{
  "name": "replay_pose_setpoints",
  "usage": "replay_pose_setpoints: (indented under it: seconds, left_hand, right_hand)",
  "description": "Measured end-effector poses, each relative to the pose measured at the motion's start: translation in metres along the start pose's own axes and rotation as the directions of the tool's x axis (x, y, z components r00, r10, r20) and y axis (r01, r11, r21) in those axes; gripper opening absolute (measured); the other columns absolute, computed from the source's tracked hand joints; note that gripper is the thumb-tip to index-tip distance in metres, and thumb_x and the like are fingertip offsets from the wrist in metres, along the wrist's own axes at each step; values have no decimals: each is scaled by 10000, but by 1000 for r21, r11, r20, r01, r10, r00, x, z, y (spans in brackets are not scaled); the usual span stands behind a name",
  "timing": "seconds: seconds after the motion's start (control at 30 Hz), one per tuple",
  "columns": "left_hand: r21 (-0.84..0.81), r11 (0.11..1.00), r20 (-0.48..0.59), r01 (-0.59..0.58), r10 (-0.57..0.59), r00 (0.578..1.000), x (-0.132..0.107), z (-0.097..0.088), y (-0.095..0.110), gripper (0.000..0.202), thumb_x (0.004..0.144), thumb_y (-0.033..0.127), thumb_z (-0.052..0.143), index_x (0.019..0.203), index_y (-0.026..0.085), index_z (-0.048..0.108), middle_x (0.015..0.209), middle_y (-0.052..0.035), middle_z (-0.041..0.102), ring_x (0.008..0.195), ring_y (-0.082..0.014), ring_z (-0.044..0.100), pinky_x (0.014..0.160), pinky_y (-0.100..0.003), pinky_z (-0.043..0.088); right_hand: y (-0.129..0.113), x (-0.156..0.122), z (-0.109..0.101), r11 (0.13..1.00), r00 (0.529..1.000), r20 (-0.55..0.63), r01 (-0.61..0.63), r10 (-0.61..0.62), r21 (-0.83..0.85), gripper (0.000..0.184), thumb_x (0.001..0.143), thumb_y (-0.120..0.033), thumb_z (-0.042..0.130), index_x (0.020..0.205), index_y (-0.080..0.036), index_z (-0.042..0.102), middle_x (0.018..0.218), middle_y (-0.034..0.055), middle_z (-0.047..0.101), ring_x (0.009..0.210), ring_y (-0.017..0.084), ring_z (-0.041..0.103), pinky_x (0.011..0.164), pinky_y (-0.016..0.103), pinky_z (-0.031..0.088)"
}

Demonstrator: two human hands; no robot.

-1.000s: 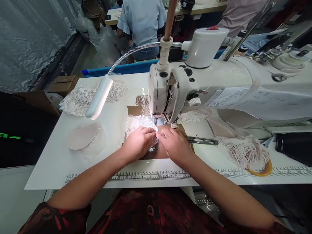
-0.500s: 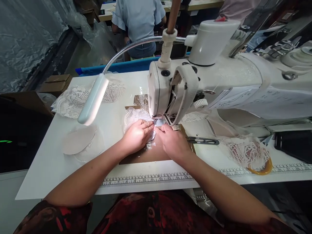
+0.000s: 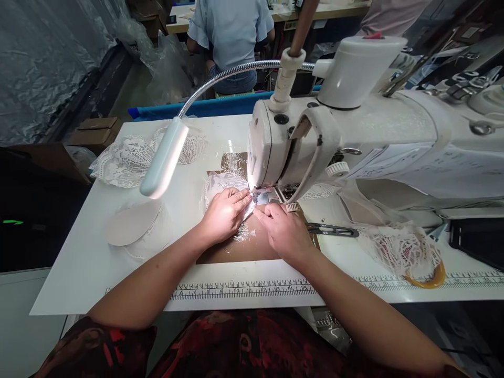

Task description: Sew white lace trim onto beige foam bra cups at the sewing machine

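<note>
Under the presser foot of a white sewing machine (image 3: 291, 142) lies a piece of white lace fabric (image 3: 220, 182). My left hand (image 3: 225, 215) rests over its near side, fingers pressed together and gripping it just left of the needle. On the right, my right hand (image 3: 284, 230) has its fingers curled in a pinch at the lace's near edge, close to the foot. Both hands sit over a brown, tape-covered sheet (image 3: 232, 253) on the machine table. Dark thread snips (image 3: 334, 230) lie just right of my right hand. My fingers cover part of the lace.
A lamp (image 3: 165, 157) on a bendable neck hangs left of the needle. White lace pieces (image 3: 122, 163) and beige oval pads (image 3: 132, 226) lie on the left. More lace (image 3: 397, 249) and an amber ring (image 3: 431, 275) lie right. A ruler strip (image 3: 244, 289) runs along the front. Another person sits beyond.
The whole view has shifted slightly, so things appear a little further right. Less of the lace shows below my left fingers; my right fingertips stay at its edge.
</note>
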State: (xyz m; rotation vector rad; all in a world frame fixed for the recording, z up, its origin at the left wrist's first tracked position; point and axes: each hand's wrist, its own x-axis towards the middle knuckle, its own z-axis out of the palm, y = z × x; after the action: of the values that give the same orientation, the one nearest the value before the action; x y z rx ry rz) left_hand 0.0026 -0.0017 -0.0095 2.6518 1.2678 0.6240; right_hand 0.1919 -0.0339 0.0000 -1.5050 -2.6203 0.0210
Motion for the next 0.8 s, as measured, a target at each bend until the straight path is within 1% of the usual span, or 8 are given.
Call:
replay_pose_setpoints:
  seconds: [0.23,0.4,0.5,0.57,0.6,0.67,0.73,0.8]
  left_hand:
    - [83,985,47,149,-154,987,-1,-6,4,395,854,190,460,1235,164,561,1314,-126,529,1218,-323,443,998,-522,370]
    - [-102,961,115,256,-244,963,-9,-22,3,365,718,85,486,1034,162,650,1315,-79,561,1295,-325,407,1076,-576,273]
    - [-365,920,291,144,-34,956,-26,-37,9,310,658,47,479,841,189,686,1223,-32,635,1289,-285,442,1117,-566,224]
    - [-529,847,336,55,150,930,-38,-45,17,340,661,37,465,846,204,696,1177,-23,662,1270,-249,473,1124,-515,265]
    - [-583,812,309,24,194,931,-44,-48,21,361,675,40,462,896,204,696,1173,-33,663,1254,-233,492,1113,-480,310]
    - [-607,795,196,-2,153,969,-51,-50,27,377,728,64,463,1016,192,670,1188,-63,649,1206,-211,533,1065,-422,402]
    - [-518,854,87,34,13,996,-52,-47,29,345,807,122,466,1101,187,636,1202,-86,635,1161,-214,561,1024,-426,445]
    - [-366,928,62,78,-59,996,-48,-40,29,306,861,196,475,1127,176,626,1216,-105,623,1162,-244,554,1016,-470,440]
  right_hand:
    - [2,-3,7,996,994,-110,30,-21,81,415,800,-52,437,1117,-211,654,833,50,590,742,185,454,670,307,317]
    - [5,-6,9,969,974,-219,103,-53,225,387,820,-63,404,1067,-177,679,869,60,630,773,180,524,705,296,391]
    - [8,-9,9,919,960,-277,152,-50,363,374,819,-67,397,1036,-175,682,915,64,648,817,176,568,717,288,445]
    - [10,-10,8,887,952,-303,175,-43,427,357,816,-81,405,1020,-175,681,947,69,657,849,183,585,734,299,474]
    - [10,-10,8,875,951,-307,179,-37,449,352,812,-85,408,1014,-176,681,954,70,660,856,185,591,742,306,485]
    - [11,-10,7,859,953,-301,175,-26,482,345,806,-88,409,997,-180,682,946,68,665,857,186,598,746,313,496]
    - [12,-9,7,849,955,-295,175,-23,499,341,807,-89,401,979,-181,680,927,62,668,848,181,599,741,310,496]
    - [12,-9,7,848,953,-300,185,-32,496,334,820,-100,391,977,-179,675,919,59,667,836,175,594,738,302,485]
